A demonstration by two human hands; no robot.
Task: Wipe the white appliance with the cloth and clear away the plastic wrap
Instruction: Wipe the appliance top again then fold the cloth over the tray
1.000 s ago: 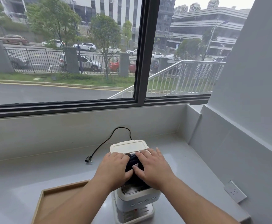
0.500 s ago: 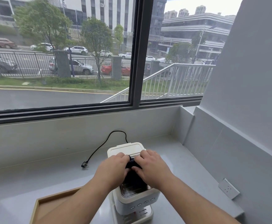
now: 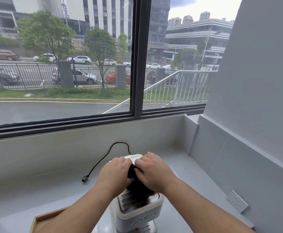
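Support: grey countertop (image 3: 36, 195) under the window.
Centre, near edge: white appliance (image 3: 138, 214), upright.
Left of appliance: black power cord (image 3: 103, 158), unplugged.
Near left: wooden tray (image 3: 41, 221), partly cropped.

A pale grey desk (image 3: 36, 195) fills the lower part of the frame below a wide dark-framed window (image 3: 136, 64). At the lower left, a shallow wooden tray (image 3: 41, 221) lies on it. A white wall socket (image 3: 237, 201) sits on the grey wall at lower right. Through the glass, in the upper half, stand trees, a railing fence, parked cars and tall buildings.
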